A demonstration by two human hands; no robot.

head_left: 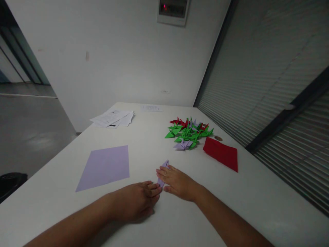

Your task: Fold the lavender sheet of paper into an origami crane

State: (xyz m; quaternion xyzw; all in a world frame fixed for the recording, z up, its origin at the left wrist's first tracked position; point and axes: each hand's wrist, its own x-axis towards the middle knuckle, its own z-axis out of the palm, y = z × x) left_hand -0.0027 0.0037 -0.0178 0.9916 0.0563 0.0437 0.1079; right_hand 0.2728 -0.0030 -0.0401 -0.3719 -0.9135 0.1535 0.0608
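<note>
Head view: you have both hands flat on the white table (pixel 257 192), pressing a small lilac fold (pixel 164 168) between them. Your left hand (pixel 140 200) lies palm down with its fingers together, their tips on the near end of the fold. Your right hand (pixel 177 181) rests beside it, fingers slightly spread, covering the fold's right edge; only the narrow far tip and a strip of lilac show, so you are pinning the paper rather than pinching it.

By its slim pointed shape, I judge this piece about midway: creased several times, not yet a finished figure. Far right of your hands lies a pile of cranes (pixel 189 133), mostly green with some red and lilac, so many are done. Left of the fold a flat lilac sheet (pixel 105 166) is unfolded, and at right a red sheet (pixel 222 154) lies near the pile. White papers (pixel 113 118) sit at the far left.
</note>
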